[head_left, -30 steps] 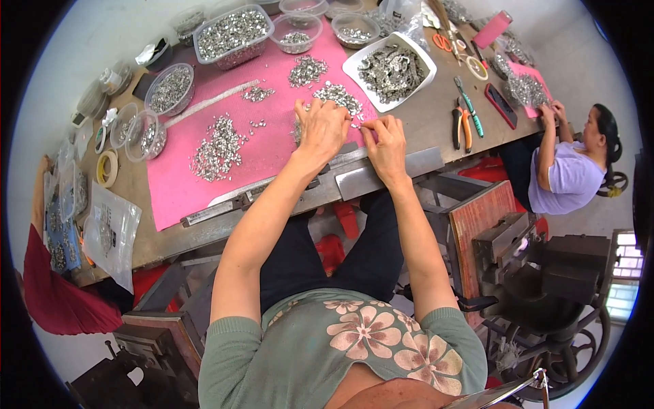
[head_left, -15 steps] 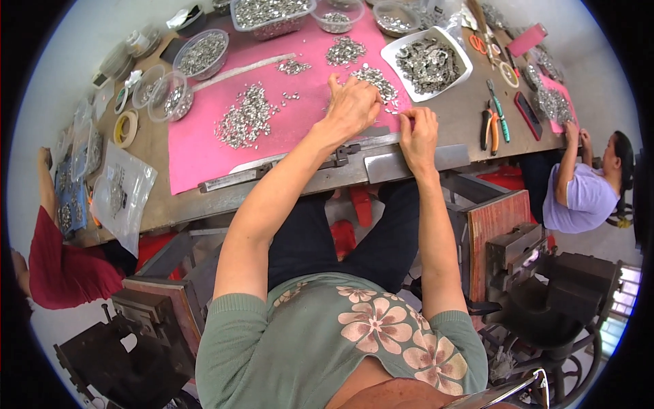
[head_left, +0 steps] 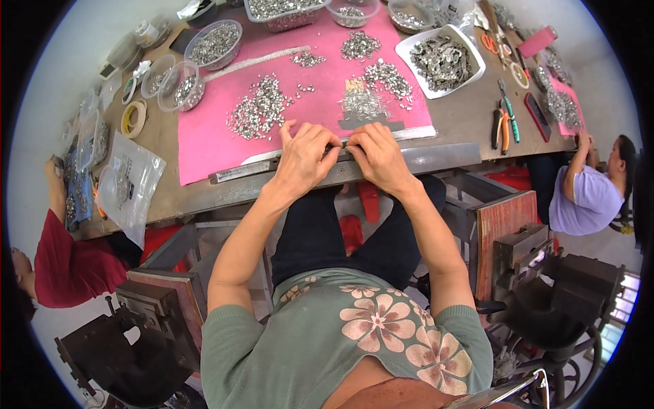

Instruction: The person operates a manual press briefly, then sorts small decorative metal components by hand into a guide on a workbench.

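At the table's front edge, my left hand (head_left: 304,157) and my right hand (head_left: 381,155) meet close together over a metal fixture with a long bar (head_left: 245,170). Thumb and forefinger of each hand pinch together; what lies between them is too small and covered to make out. Just beyond my right hand lies a heap of thin silvery pins (head_left: 364,103) beside a dark strip (head_left: 371,126). A pile of small shiny metal pieces (head_left: 262,109) spreads on the pink mat (head_left: 204,146) beyond my left hand. Another pile (head_left: 390,78) lies past the pins.
A white tray (head_left: 478,51) of metal parts stands back right, near pliers (head_left: 501,126) and a phone (head_left: 537,117). Plastic tubs (head_left: 214,44) of pieces line the back. Tape (head_left: 133,118) and a clear bag (head_left: 139,174) lie left. Co-workers sit at both sides.
My left hand has come back from the far pile to the fixture, uncovering the pins. My right hand has moved left and nearer to meet it. The view has shifted slightly.
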